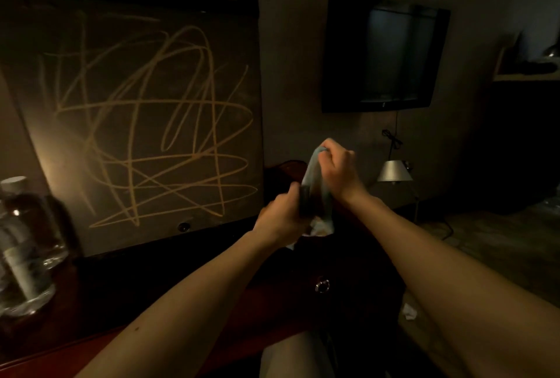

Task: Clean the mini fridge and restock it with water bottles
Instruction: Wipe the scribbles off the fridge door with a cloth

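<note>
Light: dim room; detail was poor in the shadows.
Mini fridge [136, 123]: stood on a dark wooden cabinet top [100, 314], door closed, front covered in yellow scribble marks [157, 123].
Cloth [316, 183]: pale blue-green, hung between the two hands just right of the fridge's lower corner, above a dark bin or bag I could not identify.
Right hand [336, 168]: fingers curled and pinched the cloth's upper end.
Left hand [281, 217]: fingers wrapped round the cloth's lower part, together with something dark and narrow that I could not make out.
Water bottles [24, 244]: clear plastic, white cap, stood at the far left on the cabinet top, beside the fridge and well apart from the hands.
Step, judged: cloth was being folded or gathered for wiping; scribbles were not yet removed and restocking was not yet begun.
Handling, cloth: soft, light and limp; it would droop from any single pinch, so bunching it into a pad under the palm should give firmer wiping pressure.
Handling, bottles: looked full, so moderately heavy; smooth thin walls could slip or dent. Best taken round the mid-body, not by the cap.
Surroundings: wall-mounted television [385, 53] was off; small lamp [394, 171] beyond the hands.
</note>
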A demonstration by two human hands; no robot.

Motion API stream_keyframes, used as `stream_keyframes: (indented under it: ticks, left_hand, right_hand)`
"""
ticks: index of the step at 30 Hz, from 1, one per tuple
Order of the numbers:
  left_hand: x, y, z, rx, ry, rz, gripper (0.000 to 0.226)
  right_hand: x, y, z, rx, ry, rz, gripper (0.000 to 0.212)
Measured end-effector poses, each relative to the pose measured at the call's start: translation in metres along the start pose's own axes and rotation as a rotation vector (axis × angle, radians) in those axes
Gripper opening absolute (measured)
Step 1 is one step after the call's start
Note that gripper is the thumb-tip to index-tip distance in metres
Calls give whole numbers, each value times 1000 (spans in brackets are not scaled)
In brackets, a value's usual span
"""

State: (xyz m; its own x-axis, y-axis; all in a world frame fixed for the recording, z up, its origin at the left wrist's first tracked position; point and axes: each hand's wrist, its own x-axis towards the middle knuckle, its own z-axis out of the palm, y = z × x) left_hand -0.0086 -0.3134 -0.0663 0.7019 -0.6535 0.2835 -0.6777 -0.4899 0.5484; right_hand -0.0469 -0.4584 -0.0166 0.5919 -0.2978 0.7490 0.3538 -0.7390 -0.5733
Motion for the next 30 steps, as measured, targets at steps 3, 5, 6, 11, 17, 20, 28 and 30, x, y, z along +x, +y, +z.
stream_keyframes:
  ticks: [3, 5, 6, 11, 17, 20, 28, 30]
  left_hand:
    - [-9, -12, -21, -13, 100, 104, 23]
    - [-18, -20, -37, -81, 186, 163, 18]
    - [-24, -24, -45, -114, 227, 176, 19]
    - [-54, -51, -93, -117, 316, 161, 12]
    - [-87, -81, -150, 83, 513, 210, 18]
    - [-100, -85, -174, 120, 588, 165, 8]
    - [-124, -88, -218, -19, 683, 174, 6]
    - [-129, -91, -224, -40, 648, 161, 7]
  right_hand:
    - [8, -18, 8, 37, 64, -38, 20]
    - [13, -33, 15, 61, 64, -68, 20]
    - [16, -40, 18, 77, 59, -78, 19]
    - [21, -59, 48, 108, 35, -63, 14]
    - [19, -87, 83, 41, -17, -86, 25]
    - [15, -94, 98, 12, -77, -96, 19]
    - [-2, -117, 125, 90, -154, 16, 18]
    - [-2, -124, 128, 134, -146, 29, 20]
